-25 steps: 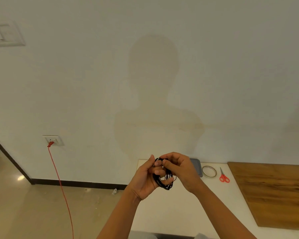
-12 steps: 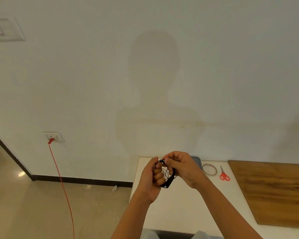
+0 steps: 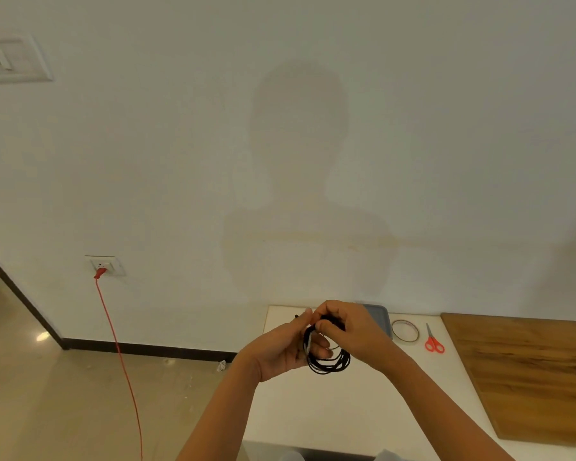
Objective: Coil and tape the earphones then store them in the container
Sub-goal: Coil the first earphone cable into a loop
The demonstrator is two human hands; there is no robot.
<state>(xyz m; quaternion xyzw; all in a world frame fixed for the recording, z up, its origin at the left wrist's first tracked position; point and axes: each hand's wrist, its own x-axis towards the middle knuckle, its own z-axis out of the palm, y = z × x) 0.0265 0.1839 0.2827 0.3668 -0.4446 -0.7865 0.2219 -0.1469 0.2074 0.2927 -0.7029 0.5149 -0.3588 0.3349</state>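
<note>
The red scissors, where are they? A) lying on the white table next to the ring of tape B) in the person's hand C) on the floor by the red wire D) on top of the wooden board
A: the red scissors lie flat on the white table, just right of the ring of tape and left of the wooden board; both hands are busy with the black earphones.
</note>
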